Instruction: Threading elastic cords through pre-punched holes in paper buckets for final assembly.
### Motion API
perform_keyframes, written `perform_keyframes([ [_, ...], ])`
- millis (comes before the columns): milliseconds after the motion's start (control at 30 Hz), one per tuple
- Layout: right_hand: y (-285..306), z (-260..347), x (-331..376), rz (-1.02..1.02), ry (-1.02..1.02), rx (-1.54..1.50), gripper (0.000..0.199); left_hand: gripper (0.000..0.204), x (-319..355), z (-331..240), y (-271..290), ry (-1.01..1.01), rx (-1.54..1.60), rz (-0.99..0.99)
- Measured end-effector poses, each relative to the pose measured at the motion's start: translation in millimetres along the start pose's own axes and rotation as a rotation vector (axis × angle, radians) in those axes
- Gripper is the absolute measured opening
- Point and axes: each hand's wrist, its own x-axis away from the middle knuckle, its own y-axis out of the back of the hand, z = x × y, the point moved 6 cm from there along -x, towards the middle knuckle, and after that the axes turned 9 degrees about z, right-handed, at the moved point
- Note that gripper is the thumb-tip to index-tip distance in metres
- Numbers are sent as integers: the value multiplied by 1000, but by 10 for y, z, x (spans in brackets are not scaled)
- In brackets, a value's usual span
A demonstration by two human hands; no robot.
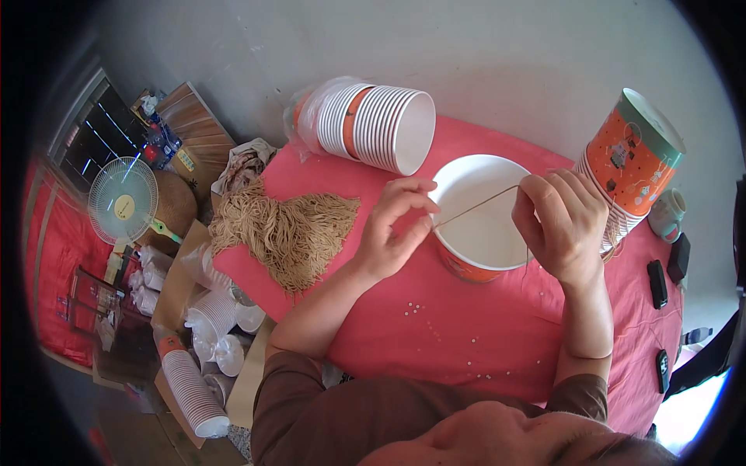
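A large white-lined paper bucket [489, 225] with an orange outside stands on the table, mouth up. My right hand [563, 221] is over its right side, fingers pinched on a thin tan string [478, 206]. The string stretches across the mouth to the left rim. Another strand hangs below my right fingers. My left hand [396, 233] is beside the left rim, its fingers spread and curved, with the thumb close to the string's left end. Whether they touch there is too small to tell. A heap of tan strings [284, 233] lies to the left of my left hand.
Nested white buckets in plastic [373, 124] lie at the back of the pink-covered table [404, 334]. An orange bucket stack [633, 155] stands at right, near a mug [668, 213] and small black objects [658, 284]. White dots are scattered in front. Left are a box of cups [249, 373] and a fan [123, 200].
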Motion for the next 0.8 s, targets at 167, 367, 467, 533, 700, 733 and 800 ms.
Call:
perform_keyframes([
  [167, -6, -13, 16, 43, -52, -86, 24, 14, 37, -343, 84, -199, -159, -155],
  [367, -37, -42, 44, -3, -177, -444, 23, 33, 131, -704, -345, -459, -273, 120],
  [467, -84, -6, 65, 48, -163, -589, 23, 37, 113, -617, -420, -394, -271, 192],
  [533, -150, -31, 109, 102, -298, -872, 23, 36, 71, -564, -364, -346, -286, 188],
  [700, -245, 84, 166, 414, -490, -1539, 23, 25, -51, -123, 14, -109, -371, 40],
  [733, -227, 125, 130, 522, -432, -1498, 20, 25, -42, 44, 129, -57, -456, -10],
  [800, -251, 162, 154, 571, -359, -1539, 21, 24, -92, 158, 320, 29, -611, -141],
])
